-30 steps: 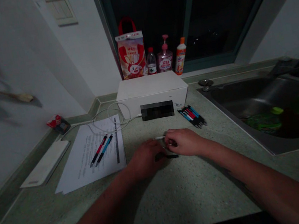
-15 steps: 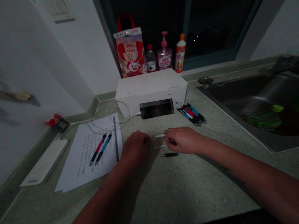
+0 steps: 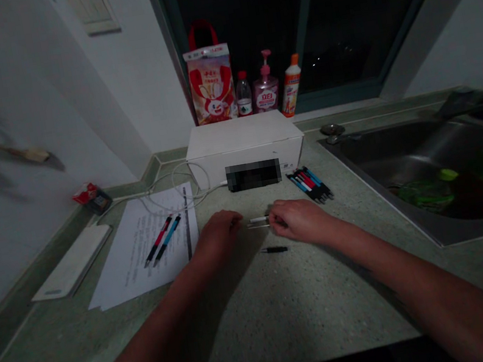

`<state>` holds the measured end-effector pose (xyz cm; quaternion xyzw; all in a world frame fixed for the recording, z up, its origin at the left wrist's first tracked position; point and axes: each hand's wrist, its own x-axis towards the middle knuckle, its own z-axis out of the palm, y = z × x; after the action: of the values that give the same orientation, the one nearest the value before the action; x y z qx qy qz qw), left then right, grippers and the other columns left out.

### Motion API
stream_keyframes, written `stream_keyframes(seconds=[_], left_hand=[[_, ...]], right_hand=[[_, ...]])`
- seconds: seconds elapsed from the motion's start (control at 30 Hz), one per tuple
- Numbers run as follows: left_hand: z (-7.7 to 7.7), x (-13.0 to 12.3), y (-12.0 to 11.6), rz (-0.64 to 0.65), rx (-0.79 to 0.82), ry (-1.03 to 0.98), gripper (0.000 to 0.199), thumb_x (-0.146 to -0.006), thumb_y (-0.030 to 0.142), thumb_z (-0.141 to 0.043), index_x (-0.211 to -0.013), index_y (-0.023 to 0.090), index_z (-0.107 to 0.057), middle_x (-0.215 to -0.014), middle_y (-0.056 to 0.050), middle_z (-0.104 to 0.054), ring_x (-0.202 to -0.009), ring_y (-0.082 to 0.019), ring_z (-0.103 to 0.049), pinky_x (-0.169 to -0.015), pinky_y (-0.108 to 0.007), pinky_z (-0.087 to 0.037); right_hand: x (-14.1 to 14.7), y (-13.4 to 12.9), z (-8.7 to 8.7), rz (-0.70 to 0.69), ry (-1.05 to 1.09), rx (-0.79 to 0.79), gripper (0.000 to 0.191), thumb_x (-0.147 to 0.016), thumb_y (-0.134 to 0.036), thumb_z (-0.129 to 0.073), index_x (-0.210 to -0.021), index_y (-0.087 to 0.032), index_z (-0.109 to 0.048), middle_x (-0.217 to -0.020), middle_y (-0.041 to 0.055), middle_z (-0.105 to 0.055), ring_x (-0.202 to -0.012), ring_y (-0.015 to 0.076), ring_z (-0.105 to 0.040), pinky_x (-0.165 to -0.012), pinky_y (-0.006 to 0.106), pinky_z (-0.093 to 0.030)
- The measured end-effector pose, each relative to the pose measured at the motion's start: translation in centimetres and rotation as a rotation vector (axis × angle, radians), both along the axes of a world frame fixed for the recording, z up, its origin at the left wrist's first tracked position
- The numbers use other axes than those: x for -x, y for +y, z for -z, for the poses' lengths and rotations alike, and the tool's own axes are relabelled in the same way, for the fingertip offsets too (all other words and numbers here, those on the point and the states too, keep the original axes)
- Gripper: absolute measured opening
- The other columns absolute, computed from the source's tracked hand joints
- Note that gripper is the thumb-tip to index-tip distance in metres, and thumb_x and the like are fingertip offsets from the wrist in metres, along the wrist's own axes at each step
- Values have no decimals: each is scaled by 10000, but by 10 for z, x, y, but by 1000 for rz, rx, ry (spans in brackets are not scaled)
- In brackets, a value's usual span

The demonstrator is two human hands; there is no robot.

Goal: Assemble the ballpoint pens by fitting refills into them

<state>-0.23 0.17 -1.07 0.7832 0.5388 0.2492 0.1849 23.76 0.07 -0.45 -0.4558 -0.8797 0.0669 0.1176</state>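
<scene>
My right hand [image 3: 297, 221] is closed on a thin white rod [image 3: 258, 226], whose end sticks out to the left, just below a white pen barrel [image 3: 258, 219] on the counter. My left hand [image 3: 222, 230] rests to the left of these parts with its fingers curled together; whatever they may hold is too small to make out. Nearer to me lies a short black pen part [image 3: 275, 250] with a pale tip. Several pens [image 3: 309, 184] in blue, red, white and black lie behind my right hand.
Printed sheets [image 3: 118, 276] bear a red pen [image 3: 159, 241] and a blue pen [image 3: 168, 241]. A white box [image 3: 240, 135] stands behind a pixelated black device [image 3: 253, 176] with a white cable. The sink [image 3: 416, 201] is at the right, a white slab [image 3: 72, 263] at the left.
The thin white rod has moved away from me, closer to the white barrel. My right hand has shifted slightly right. My left hand has hardly moved.
</scene>
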Motion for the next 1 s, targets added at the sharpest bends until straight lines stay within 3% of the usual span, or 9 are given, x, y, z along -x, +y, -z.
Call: stream_keyframes(seconds=[0.4,0.63,1.0], left_hand=[[0,0,-2,61,31,-61,209,-865,251,-571,-858,250,-779,-917,-103,-744,-884,-292,-667,-832,-419,-496],[3,-4,-4,121,52,-80,199,-868,225,-584,-881,243,-782,-931,-101,-744,-894,-292,-661,-853,-428,-494],[7,-16,-14,218,-10,135,214,-882,133,-611,-1038,194,-744,-973,-83,-732,-936,-247,-670,-862,-373,-517]], right_hand=[[1,-2,-4,29,-9,-43,93,-886,-182,-589,-882,-187,-681,-871,58,-669,-725,169,-587,-626,295,-339],[4,-3,-4,2,26,31,82,-877,-184,-607,-892,-193,-686,-891,47,-670,-738,162,-592,-627,283,-339],[8,-3,3,-17,-46,98,63,-865,-204,-627,-864,-199,-690,-845,19,-666,-691,141,-569,-611,275,-304]])
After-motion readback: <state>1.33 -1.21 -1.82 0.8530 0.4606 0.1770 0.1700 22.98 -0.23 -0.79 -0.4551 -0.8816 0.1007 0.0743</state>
